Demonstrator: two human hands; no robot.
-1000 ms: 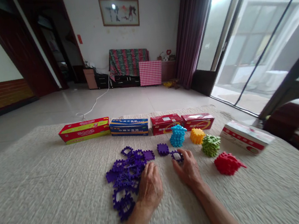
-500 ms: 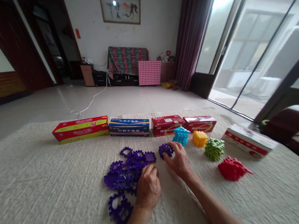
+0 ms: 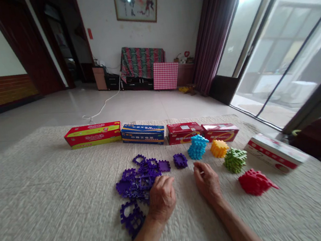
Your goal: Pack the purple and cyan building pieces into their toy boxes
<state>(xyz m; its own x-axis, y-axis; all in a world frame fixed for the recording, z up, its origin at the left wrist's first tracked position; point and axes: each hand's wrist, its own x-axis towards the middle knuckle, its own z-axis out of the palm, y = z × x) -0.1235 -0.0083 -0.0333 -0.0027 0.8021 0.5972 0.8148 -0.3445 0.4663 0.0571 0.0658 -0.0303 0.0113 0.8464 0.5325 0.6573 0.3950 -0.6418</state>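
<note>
My left hand (image 3: 162, 196) rests with curled fingers at the right edge of a spread of purple toothed pieces (image 3: 141, 181); its fingertips are hidden, so what they hold cannot be made out. My right hand (image 3: 207, 182) is over the mat, fingers bent and apart, holding nothing. Between and beyond the hands lies a small purple stack (image 3: 180, 160), touched by neither. To its right stand a light blue stack (image 3: 197, 147), a yellow stack (image 3: 219, 148), a green stack (image 3: 235, 160) and a red stack (image 3: 256, 182).
Along the mat's (image 3: 69, 198) far side stand a red and yellow box (image 3: 93, 135), a blue box (image 3: 143, 134) and two red boxes (image 3: 184, 133) (image 3: 221, 132). A white and red box (image 3: 275, 152) lies at the right. A white cord (image 3: 102, 107) crosses the floor beyond.
My right hand has let go of the small purple stack and drawn back toward me and to the right. The whole view has shifted slightly. My left hand stays by the purple pieces.
</note>
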